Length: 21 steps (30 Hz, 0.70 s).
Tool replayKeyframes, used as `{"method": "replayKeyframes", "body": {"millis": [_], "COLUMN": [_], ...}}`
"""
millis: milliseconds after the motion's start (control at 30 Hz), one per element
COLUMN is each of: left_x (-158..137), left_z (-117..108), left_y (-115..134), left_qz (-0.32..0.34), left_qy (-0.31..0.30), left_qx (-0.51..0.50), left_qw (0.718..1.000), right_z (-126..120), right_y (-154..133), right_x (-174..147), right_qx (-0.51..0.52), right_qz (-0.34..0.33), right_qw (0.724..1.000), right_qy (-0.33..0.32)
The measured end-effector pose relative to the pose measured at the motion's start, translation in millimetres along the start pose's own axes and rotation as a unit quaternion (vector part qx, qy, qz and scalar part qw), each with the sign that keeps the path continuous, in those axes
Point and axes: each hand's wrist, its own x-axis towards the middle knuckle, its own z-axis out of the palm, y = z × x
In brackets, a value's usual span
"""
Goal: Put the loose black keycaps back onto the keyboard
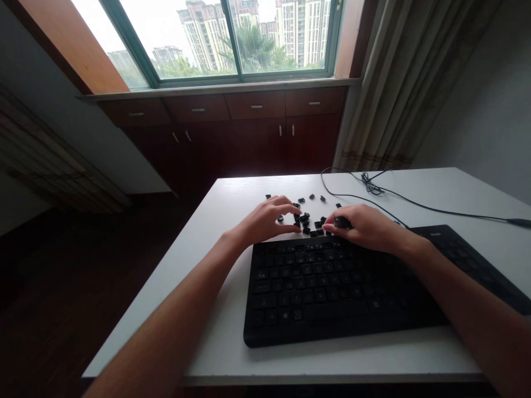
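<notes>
A black keyboard lies on the white table with a few gaps among its keys. Behind its back edge several loose black keycaps are scattered in a small heap. My left hand rests at the heap's left side, thumb and fingers apart, fingertips close to the keycaps; whether they touch any is unclear. Over the keyboard's back edge, my right hand is closed around a small dark rounded object, whose kind I cannot make out. Its fingertips are by the heap's right side.
A black cable with a tied bundle runs across the back right of the white table. Beyond the table stand a dark red cabinet and a window. Curtains hang at the sides.
</notes>
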Motion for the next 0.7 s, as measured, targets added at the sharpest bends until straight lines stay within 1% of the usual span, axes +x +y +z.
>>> {"method": "replayKeyframes", "body": {"millis": [167,367,533,700], "left_x": [0,-2,-5,-6], "left_z": [-1,-1,-5,-6], "left_y": [6,7,9,12], "left_qz": [-0.043,-0.044,-0.04,-0.061], "left_qy": [-0.024,-0.033,-0.044,-0.033], "left_qx": [-0.005,0.005,0.018,0.017], "left_qw": [0.999,0.998,0.998,0.997], "right_z": [3,8,6,7], "right_y": [0,1,1,-1], "right_x": [1,1,1,1], "right_qx": [-0.025,-0.04,-0.058,-0.059], "right_qz": [0.019,0.007,0.027,0.032], "right_qw": [0.999,0.998,0.996,0.996], "right_qy": [0.04,0.043,0.055,0.061]}}
